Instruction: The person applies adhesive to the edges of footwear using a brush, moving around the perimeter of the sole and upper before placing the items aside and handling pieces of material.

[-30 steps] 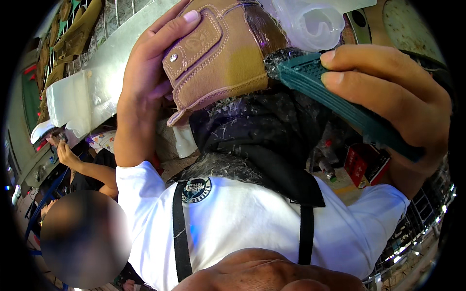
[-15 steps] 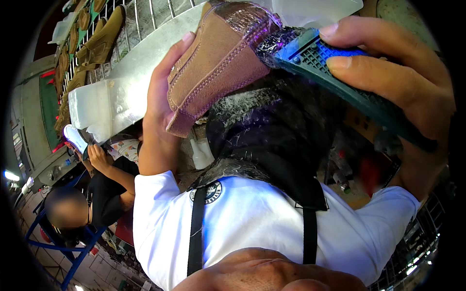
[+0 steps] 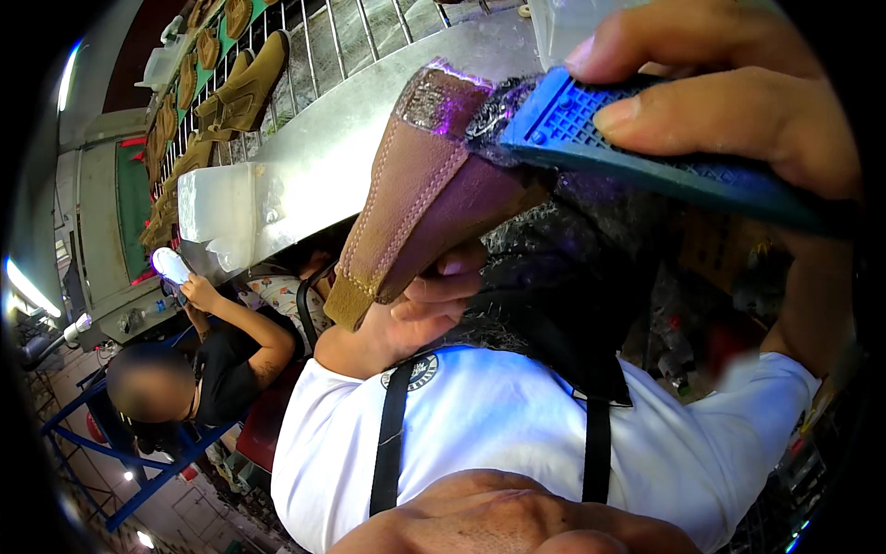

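I'm looking at the boot (image 3: 420, 198) held up at the centre of the frame, brown suede, cuff hanging down. My left hand (image 3: 415, 314) is cupping it from below, fingers (image 3: 443, 288) curled against the shaft. My right hand (image 3: 738, 102), upper right, is pinching a blue brush (image 3: 637, 148), its head touching the boot's dark, glossy top. The boot is looking light, I'd judge, and the suede shaft soft and floppy; the firmer stitched seam seems the best hold. More boots (image 3: 245, 88) are sitting on a rack, upper left.
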Demonstrator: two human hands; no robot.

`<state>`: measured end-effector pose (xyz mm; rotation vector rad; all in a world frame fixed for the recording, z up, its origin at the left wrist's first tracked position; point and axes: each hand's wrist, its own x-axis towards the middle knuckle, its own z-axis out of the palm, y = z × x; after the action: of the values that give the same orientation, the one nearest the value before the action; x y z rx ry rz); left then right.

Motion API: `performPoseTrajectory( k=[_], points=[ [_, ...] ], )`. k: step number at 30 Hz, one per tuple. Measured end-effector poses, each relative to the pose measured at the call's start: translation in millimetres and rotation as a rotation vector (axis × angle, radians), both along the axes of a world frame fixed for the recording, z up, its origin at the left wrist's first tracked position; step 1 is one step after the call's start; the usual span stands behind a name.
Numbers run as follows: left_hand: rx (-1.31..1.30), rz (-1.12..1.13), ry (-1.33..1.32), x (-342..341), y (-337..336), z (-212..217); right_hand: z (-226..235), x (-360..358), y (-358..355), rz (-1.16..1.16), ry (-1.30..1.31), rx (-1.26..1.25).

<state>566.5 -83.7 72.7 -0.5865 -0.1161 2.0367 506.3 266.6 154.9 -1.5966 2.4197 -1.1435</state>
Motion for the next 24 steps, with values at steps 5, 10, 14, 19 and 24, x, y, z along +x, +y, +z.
performPoseTrajectory(
  k=[5, 10, 14, 19, 24],
  points=[
    [0.183, -0.068, -0.09, 15.5, -3.5, -19.3, -8.0, 2.5, -1.7, 0.022, -0.015, -0.037],
    [0.191, -0.124, -0.119, 20.4, 0.9, -22.4, -12.6, 8.1, -4.0, 0.04, -0.022, -0.045],
    [0.233, -0.161, -0.14, 20.2, 7.7, -26.4, -14.1, 11.8, -5.6, 0.036, -0.026, -0.034],
    [0.258, -0.171, -0.141, 22.9, 7.1, -33.4, -23.7, 13.2, -5.8, 0.031, -0.064, -0.075],
    [0.306, -0.177, -0.129, 24.5, 7.9, -39.5, -27.9, 17.4, -4.4, 0.031, -0.113, -0.09]
  ],
)
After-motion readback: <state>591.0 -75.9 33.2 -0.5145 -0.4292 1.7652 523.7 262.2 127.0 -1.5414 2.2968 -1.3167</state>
